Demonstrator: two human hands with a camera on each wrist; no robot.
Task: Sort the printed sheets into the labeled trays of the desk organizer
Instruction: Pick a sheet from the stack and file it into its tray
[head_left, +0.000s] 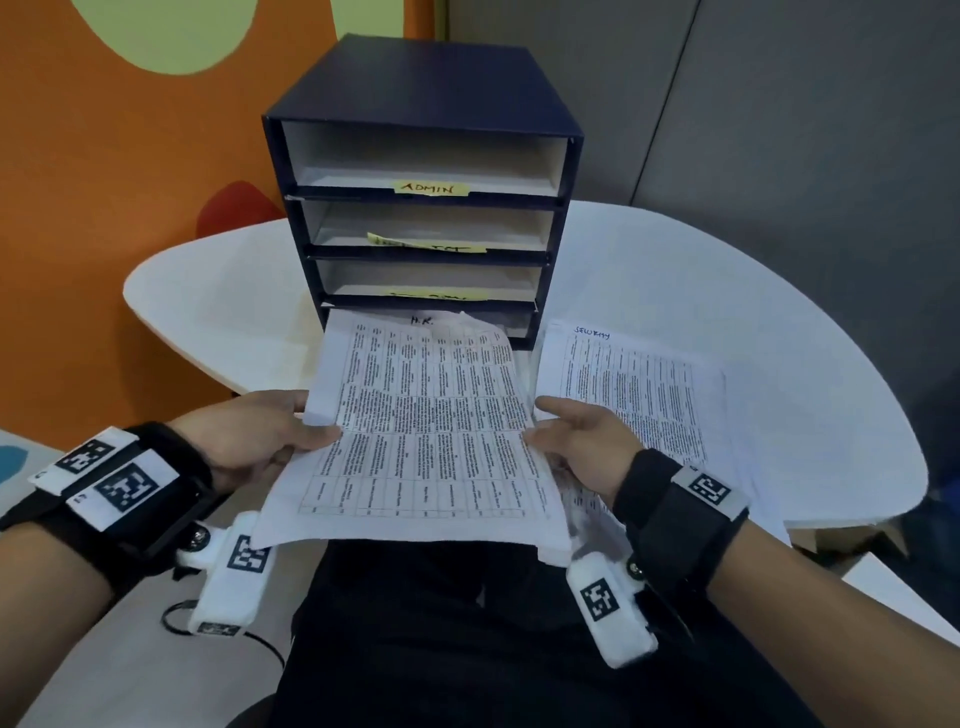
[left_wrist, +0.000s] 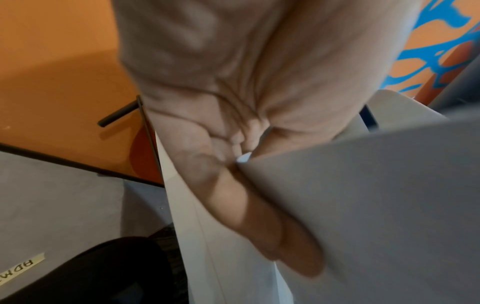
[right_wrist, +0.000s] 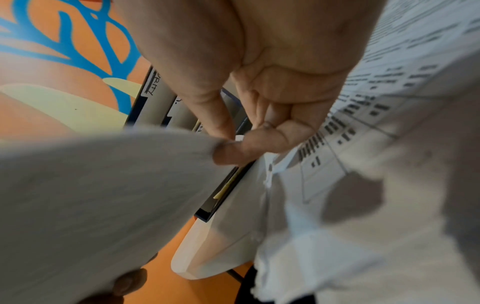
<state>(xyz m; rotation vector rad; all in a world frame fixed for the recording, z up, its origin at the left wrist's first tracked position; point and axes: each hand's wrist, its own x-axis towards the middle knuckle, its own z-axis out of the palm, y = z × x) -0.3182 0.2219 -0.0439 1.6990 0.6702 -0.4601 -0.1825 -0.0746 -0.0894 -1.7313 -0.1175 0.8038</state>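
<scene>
A dark blue desk organizer (head_left: 415, 104) stands on the white table (head_left: 218, 291), its trays fronted by yellow labels; the top one reads ADMIN (head_left: 430, 188). I hold a printed sheet marked H.R. (head_left: 426, 415) in front of the lowest tray. My left hand (head_left: 275, 439) pinches its left edge, thumb on top and fingers underneath (left_wrist: 259, 216). My right hand (head_left: 576, 441) pinches the right edge between thumb and forefinger (right_wrist: 244, 148). A pile of printed sheets (head_left: 639, 400), the top one marked SECURITY, lies on the table to the right.
An orange wall with pale shapes (head_left: 104, 156) rises behind the table on the left, and a grey partition (head_left: 779, 104) on the right. My dark trousers (head_left: 467, 623) fill the space below the sheet. A cable (head_left: 260, 644) lies on the floor.
</scene>
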